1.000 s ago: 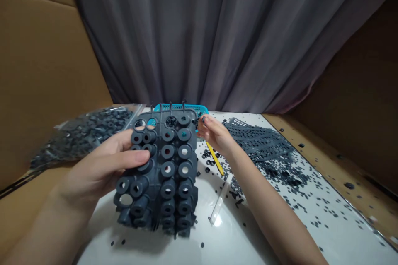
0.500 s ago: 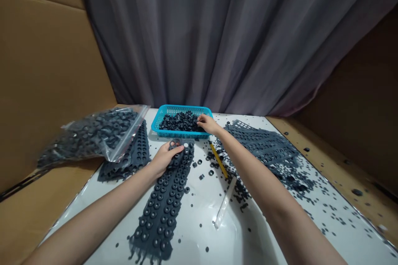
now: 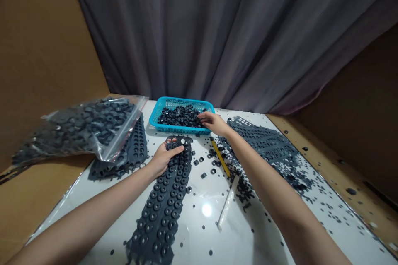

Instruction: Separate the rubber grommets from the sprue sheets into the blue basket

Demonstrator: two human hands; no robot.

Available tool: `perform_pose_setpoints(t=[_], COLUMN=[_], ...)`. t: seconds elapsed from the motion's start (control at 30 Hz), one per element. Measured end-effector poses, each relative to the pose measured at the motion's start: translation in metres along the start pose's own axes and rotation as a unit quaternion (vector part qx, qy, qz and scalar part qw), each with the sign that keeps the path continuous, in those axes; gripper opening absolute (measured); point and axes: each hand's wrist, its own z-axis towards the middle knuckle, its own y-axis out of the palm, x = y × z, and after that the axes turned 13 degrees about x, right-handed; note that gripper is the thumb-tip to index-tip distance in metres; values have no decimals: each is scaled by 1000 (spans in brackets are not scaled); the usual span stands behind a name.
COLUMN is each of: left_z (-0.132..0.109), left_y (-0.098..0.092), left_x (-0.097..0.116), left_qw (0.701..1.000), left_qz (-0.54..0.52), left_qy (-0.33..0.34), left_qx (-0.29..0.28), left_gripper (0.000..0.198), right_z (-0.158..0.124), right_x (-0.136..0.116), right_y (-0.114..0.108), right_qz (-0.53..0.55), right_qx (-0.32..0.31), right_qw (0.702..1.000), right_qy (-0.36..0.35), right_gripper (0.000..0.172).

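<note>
A long dark grey rubber strip [image 3: 163,203] studded with small rings lies on the white table [image 3: 217,236], running away from me. My left hand [image 3: 163,157] grips its far end, thumb across the top. My right hand [image 3: 213,122] reaches to the right front corner of a blue plastic basket [image 3: 155,114] filled with loose dark rings; its fingers are curled at the pile, and what they hold is too small to make out.
A clear bag [image 3: 77,128] full of rings lies at the left over more ringed strips [image 3: 124,159]. Emptied grey mats [image 3: 264,143] lie at the right. A yellow pencil [image 3: 220,158], a clear stick [image 3: 228,201] and scattered rubber bits are on the table. Cardboard walls and a curtain surround it.
A second ago my left hand held the strip up close to the camera; it has since laid it flat on the table. My right hand moved to the basket.
</note>
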Motion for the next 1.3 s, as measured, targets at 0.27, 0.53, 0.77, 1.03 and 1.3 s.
perform_pose_setpoints(t=[0.27,0.53,0.77,1.03,1.3], left_z=[1,-3,-21,-48,-62], left_y=[2,-2,0,19,27], left_x=[0,4,26,46,37], left_qw=[1000,978,951,936,994], left_qz=[18,133,173,253,51], left_qy=[8,144,144,215,85], left_qx=[-9,-65,-211,-115,-51], left_gripper=[36,31,29,24,38], right_z=[-22,-86,-90,-99,-110], right_x=[-32,-100,-98,-115,-110], right_y=[-10,6,7,12,51], right_qz=[-67,-223,-70,153,551], right_qx=[102,-57,-164,-152,-59], right_qw=[990,946,969,974,814], right_qy=[-75,-230,-171,-74,177], right_gripper=[18,18,28,33,25])
